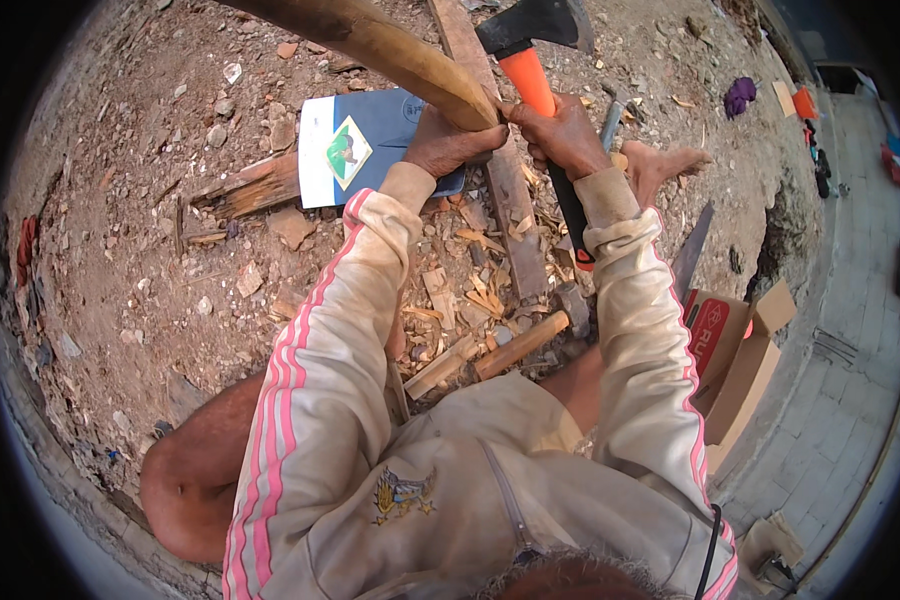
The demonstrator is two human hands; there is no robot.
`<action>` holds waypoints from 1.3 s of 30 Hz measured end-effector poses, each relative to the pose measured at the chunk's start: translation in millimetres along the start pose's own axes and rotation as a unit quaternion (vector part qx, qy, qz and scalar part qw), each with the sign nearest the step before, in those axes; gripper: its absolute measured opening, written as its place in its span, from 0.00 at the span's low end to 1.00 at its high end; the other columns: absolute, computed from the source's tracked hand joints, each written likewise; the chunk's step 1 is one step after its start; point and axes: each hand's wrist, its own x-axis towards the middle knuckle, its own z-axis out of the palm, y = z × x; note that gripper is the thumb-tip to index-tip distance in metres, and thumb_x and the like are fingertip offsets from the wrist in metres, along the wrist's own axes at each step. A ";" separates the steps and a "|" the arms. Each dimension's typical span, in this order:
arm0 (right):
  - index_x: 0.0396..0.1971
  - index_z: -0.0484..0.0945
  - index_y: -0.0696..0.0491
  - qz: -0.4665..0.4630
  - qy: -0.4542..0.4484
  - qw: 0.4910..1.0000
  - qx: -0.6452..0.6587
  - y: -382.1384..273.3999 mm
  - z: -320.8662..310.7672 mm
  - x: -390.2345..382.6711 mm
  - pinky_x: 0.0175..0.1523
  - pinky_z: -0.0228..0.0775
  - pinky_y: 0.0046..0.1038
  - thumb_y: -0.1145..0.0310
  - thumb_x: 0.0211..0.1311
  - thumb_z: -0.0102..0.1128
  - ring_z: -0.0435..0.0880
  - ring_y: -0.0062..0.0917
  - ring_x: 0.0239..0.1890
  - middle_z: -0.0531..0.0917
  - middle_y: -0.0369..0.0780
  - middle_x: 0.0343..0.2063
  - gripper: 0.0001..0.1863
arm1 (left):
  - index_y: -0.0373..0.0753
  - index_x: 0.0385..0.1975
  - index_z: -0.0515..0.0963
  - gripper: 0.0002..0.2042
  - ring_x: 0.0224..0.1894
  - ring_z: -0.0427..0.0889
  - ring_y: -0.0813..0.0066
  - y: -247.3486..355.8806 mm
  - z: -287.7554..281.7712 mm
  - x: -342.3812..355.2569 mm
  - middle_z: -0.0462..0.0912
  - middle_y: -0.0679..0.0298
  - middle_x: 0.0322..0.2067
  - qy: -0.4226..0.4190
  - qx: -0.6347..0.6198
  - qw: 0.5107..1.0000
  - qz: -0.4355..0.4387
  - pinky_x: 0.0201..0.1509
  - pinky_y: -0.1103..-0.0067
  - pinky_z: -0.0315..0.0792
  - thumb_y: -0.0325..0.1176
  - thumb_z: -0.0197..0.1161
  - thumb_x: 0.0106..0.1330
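My left hand [445, 143] is closed round the near end of a thick, curved wooden pole [385, 48], which rises toward the top left of the view. In my right hand [568, 137] is an axe [527, 82] with an orange and black handle, gripped below its dark head. The axe head points away from me, and the handle's lower end hangs past my wrist. Both hands are close together, right fingers near the pole's end. Beneath my left hand a dark, flat blade [375, 122] with a white and green label lies on the ground.
A long plank [513, 225] runs between my legs among wood chips. A hammer [575, 308] lies near my right knee, and a saw blade [692, 248] shows beyond my right sleeve. An opened cardboard box [745, 390] stands at the right, beside a paved strip [820, 400].
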 end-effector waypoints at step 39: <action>0.31 0.79 0.59 -0.089 0.065 0.985 -0.134 8.4 6.1 3.5 0.25 0.66 0.27 0.63 0.59 0.64 0.76 0.18 0.19 0.78 0.35 0.17 0.13 | 0.41 0.40 0.79 0.14 0.31 0.77 0.85 -10.3 3.7 2.9 0.81 0.72 0.32 0.019 0.009 1.000 0.013 0.31 0.83 0.73 0.27 0.75 0.55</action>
